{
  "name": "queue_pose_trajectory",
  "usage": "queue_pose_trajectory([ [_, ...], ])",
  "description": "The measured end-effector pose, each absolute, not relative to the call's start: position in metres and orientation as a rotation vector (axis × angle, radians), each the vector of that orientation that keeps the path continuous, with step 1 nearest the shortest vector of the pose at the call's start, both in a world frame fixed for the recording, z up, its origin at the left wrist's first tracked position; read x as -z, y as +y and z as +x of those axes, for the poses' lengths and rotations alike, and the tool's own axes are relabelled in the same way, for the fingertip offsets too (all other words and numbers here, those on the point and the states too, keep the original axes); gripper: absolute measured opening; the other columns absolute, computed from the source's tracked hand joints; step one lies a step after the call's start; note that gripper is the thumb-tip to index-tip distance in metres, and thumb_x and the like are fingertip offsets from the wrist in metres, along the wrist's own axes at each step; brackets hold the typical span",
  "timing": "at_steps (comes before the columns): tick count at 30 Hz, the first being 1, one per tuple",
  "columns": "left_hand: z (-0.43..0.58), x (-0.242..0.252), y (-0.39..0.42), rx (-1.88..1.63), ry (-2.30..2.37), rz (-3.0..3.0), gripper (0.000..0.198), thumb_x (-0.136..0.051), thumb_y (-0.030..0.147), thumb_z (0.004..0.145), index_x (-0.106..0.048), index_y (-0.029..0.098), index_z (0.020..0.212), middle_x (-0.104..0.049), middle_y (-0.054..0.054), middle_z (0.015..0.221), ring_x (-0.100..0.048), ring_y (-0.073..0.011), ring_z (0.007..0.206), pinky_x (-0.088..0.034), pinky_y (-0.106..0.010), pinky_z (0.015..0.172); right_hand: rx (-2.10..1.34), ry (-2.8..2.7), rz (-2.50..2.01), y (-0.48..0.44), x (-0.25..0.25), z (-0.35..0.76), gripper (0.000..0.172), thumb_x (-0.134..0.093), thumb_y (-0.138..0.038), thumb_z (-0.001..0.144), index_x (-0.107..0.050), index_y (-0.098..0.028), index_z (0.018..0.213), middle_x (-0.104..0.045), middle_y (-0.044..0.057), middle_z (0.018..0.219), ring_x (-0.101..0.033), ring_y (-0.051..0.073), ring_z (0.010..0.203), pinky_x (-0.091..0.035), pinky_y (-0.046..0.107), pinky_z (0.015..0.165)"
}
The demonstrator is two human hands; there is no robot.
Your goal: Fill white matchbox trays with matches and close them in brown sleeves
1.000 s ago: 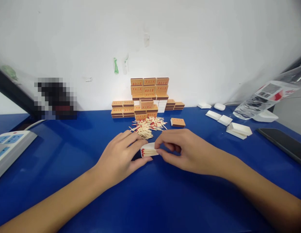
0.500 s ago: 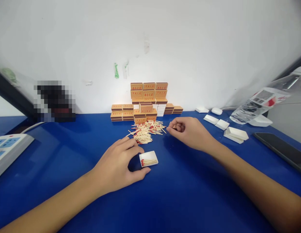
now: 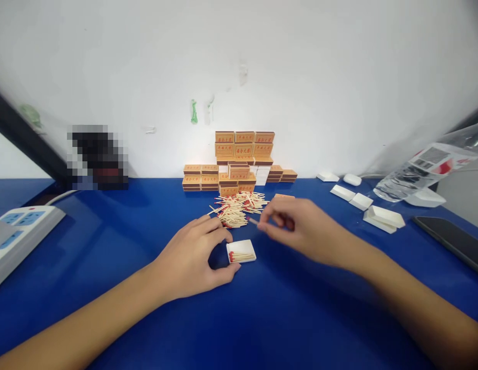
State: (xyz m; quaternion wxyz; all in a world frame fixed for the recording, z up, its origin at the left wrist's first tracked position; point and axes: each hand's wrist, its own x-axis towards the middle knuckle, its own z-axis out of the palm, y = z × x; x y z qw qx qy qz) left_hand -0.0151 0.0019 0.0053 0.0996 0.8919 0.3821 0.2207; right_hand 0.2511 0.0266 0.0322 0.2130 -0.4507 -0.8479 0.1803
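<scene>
A small white matchbox tray (image 3: 244, 246) lies on the blue table, with several red-headed matches (image 3: 242, 256) along its near side. My left hand (image 3: 196, 257) steadies it at its left end, index finger at the far corner and thumb at the near one. Between thumb and fingertips, my right hand (image 3: 300, 226) pinches a matchstick (image 3: 253, 221), its dark red head pointing left. That hand hovers to the right of a loose heap of matches (image 3: 234, 211). Partly hidden behind its knuckles is an orange matchbox (image 3: 284, 196).
Orange matchboxes (image 3: 244, 150) are stacked against the wall. To the right lie white trays (image 3: 383, 217), a white rounded case (image 3: 352, 179), a tilted plastic bottle (image 3: 412, 172) and a phone (image 3: 450, 241). A power strip (image 3: 34, 231) sits at the left.
My right hand has come left and nearer to me, and a matchstick now shows in its fingertips. My left hand keeps its hold on the tray. The view has shifted slightly.
</scene>
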Motion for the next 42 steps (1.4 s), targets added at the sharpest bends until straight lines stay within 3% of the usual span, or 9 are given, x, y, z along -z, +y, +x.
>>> queue_pose_trajectory([
  [2,-0.016,-0.006,0.002,-0.642,1.132,2.656,0.025,-0.079,0.038,0.084,-0.068,0.02,0.098,-0.067,-0.004,0.096,-0.063,-0.0257,0.093,-0.053,-0.043,0.085,-0.563,-2.492,-1.167,0.01,-0.033,0.238,0.009,-0.064,-0.02,0.095,-0.068,-0.021,0.087,-0.061,-0.001,0.079,-0.053,0.013,0.067,-0.037,0.027,0.063],
  [5,-0.016,-0.006,0.003,-0.618,1.14,2.696,0.024,-0.077,0.04,0.086,-0.067,0.02,0.094,-0.067,-0.005,0.096,-0.064,-0.0266,0.093,-0.053,-0.045,0.085,-0.592,-2.554,-1.145,0.001,-0.032,0.228,0.01,-0.065,-0.024,0.099,-0.068,-0.02,0.091,-0.064,0.001,0.084,-0.055,0.014,0.07,-0.037,0.028,0.064],
  [11,-0.014,-0.005,-0.002,-0.603,1.036,2.738,0.024,-0.077,0.04,0.086,-0.071,0.018,0.094,-0.067,-0.003,0.087,-0.065,-0.0232,0.081,-0.053,-0.041,0.078,-0.343,-2.458,-1.17,0.032,-0.034,0.22,0.01,-0.063,-0.025,0.099,-0.066,-0.02,0.092,-0.063,0.0,0.081,-0.055,0.015,0.072,-0.038,0.029,0.069],
  [17,-0.011,-0.004,-0.012,-0.518,0.873,2.808,0.027,-0.075,0.044,0.09,-0.072,0.017,0.092,-0.065,0.0,0.08,-0.063,-0.0202,0.071,-0.049,-0.036,0.066,-0.118,-2.611,-1.33,0.056,-0.033,0.187,0.026,-0.076,-0.039,0.092,-0.064,-0.017,0.096,-0.07,0.008,0.098,-0.061,0.021,0.084,-0.034,0.032,0.066],
  [20,-0.011,-0.005,-0.013,-0.484,0.86,2.838,0.028,-0.074,0.045,0.09,-0.071,0.017,0.09,-0.064,0.0,0.078,-0.063,-0.0199,0.07,-0.048,-0.036,0.066,-0.062,-2.674,-1.355,0.059,-0.033,0.183,0.016,-0.071,-0.032,0.096,-0.064,-0.017,0.098,-0.072,0.008,0.098,-0.062,0.021,0.084,-0.034,0.032,0.065],
  [24,-0.013,-0.007,-0.01,-0.449,0.869,2.855,0.03,-0.074,0.047,0.091,-0.072,0.017,0.091,-0.064,0.0,0.079,-0.065,-0.0204,0.071,-0.05,-0.036,0.068,-0.086,-2.691,-1.381,0.054,-0.037,0.192,0.012,-0.07,-0.028,0.097,-0.064,-0.018,0.092,-0.072,0.007,0.095,-0.064,0.021,0.085,-0.034,0.031,0.065],
  [34,-0.015,-0.004,-0.008,-0.496,0.857,2.815,0.027,-0.073,0.045,0.092,-0.071,0.017,0.095,-0.062,0.002,0.078,-0.063,-0.0185,0.068,-0.048,-0.035,0.065,-0.283,-2.644,-1.391,0.038,-0.035,0.252,0.026,-0.065,-0.042,0.1,-0.064,-0.021,0.086,-0.068,0.004,0.084,-0.06,0.021,0.08,-0.039,0.033,0.069],
  [42,-0.013,-0.003,-0.004,-0.543,0.849,2.758,0.025,-0.072,0.041,0.094,-0.072,0.018,0.104,-0.064,0.001,0.08,-0.061,-0.017,0.068,-0.047,-0.032,0.064,-0.463,-2.6,-1.203,0.038,-0.034,0.273,0.027,-0.066,-0.048,0.101,-0.07,-0.023,0.111,-0.067,0.005,0.098,-0.06,0.021,0.091,-0.044,0.034,0.077],
])
